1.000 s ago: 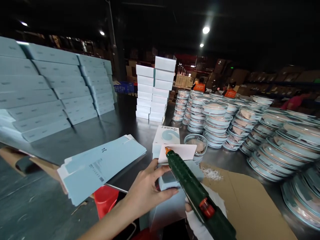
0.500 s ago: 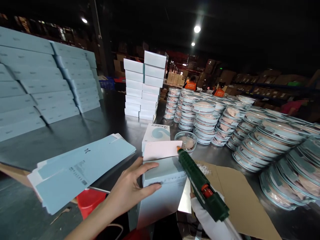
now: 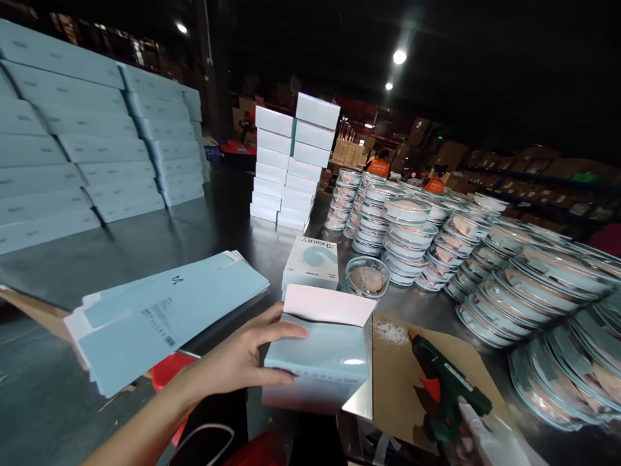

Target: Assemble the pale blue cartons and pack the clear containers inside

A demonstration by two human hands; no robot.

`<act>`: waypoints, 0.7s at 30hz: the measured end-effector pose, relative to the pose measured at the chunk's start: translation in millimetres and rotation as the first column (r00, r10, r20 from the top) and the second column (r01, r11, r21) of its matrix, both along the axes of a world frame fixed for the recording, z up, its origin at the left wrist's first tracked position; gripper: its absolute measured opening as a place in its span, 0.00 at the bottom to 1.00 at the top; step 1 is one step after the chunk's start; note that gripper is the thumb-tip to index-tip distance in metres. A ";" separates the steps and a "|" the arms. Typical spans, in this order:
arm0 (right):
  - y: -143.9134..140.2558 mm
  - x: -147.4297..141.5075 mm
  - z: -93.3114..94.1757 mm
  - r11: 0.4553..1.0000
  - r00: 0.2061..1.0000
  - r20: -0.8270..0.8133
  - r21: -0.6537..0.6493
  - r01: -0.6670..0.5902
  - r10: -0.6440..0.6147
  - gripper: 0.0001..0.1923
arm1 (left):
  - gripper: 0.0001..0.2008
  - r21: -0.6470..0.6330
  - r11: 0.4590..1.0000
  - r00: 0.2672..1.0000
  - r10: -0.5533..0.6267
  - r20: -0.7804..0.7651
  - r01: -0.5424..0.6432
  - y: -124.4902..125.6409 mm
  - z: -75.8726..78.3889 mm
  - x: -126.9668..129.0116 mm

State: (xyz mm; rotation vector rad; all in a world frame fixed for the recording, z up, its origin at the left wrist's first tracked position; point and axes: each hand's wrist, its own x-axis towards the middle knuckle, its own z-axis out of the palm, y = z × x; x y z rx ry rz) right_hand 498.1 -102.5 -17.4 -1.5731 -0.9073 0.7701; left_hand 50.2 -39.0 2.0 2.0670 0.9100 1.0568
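My left hand (image 3: pixel 252 353) grips the left side of a pale blue box (image 3: pixel 317 356), thumb and fingers on its edges. A pinkish-white flap (image 3: pixel 327 304) stands raised at the box's far edge. At the lower right, my right hand (image 3: pixel 463 443), partly under a white covering, is closed at the handle of a green hot glue gun (image 3: pixel 449 378) with an orange trigger. The gun is over a cardboard sheet (image 3: pixel 395 388), its tip near white glue scraps (image 3: pixel 391 332). Behind the held box sit a printed "beauty" box (image 3: pixel 313 259) and a clear round container (image 3: pixel 366 278).
Flat blue box blanks (image 3: pixel 169 310) lie at left on the dark metal table (image 3: pixel 223 213). Stacked blue boxes (image 3: pixel 101 152) and white-sided boxes (image 3: pixel 272 175) stand behind. Stacks of round containers (image 3: pixel 533 291) fill the right. People in orange vests (image 3: pixel 378 168) are in the background.
The glue gun has moved right and down, from the box flap to over the cardboard. My left hand still holds the box, which now tilts differently with its flap leaning back.
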 end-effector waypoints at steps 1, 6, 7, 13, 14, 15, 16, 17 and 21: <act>-0.8 -5.4 5.4 0.999 0.999 0.041 -0.035 0.013 -0.012 0.16 | 0.23 0.001 1.000 1.000 0.003 -0.008 -0.003 0.1 0.6 -0.1; 23.7 -94.9 40.9 0.885 0.900 0.142 0.172 -0.432 0.412 0.55 | 0.22 0.012 1.000 1.000 0.023 -0.015 -0.023 0.8 -1.7 -1.3; 31.7 -113.1 44.7 0.793 0.819 0.133 0.206 -0.574 0.558 0.59 | 0.22 0.018 1.000 1.000 0.010 -0.013 -0.010 0.9 -4.1 -0.9; 49.9 -140.2 28.8 0.593 0.660 0.208 0.306 -0.745 0.722 0.45 | 0.27 0.175 0.982 0.949 0.009 0.315 -0.068 0.3 -31.6 14.2; 47.9 -138.5 25.9 0.571 0.644 0.240 0.310 -0.760 0.726 0.41 | 0.28 0.219 0.974 0.930 -0.022 0.367 -0.064 0.2 -35.4 16.8; 45.5 -138.1 24.5 0.546 0.621 0.286 0.302 -0.781 0.730 0.39 | 0.29 0.263 0.964 0.923 -0.057 0.382 -0.049 0.0 -38.0 18.6; 43.4 -139.4 24.6 0.522 0.592 0.349 0.280 -0.806 0.726 0.37 | 0.30 0.296 0.955 0.926 -0.083 0.367 -0.031 -0.3 -39.3 19.2; 42.1 -142.2 26.0 0.492 0.552 0.432 0.252 -0.833 0.714 0.36 | 0.30 0.315 0.949 0.935 -0.097 0.342 -0.017 -0.5 -39.4 18.7; 48.5 -158.2 35.3 0.320 0.380 0.760 0.237 -0.917 0.527 0.27 | 0.22 0.309 0.950 0.977 -0.101 0.187 0.039 -1.4 -30.3 11.4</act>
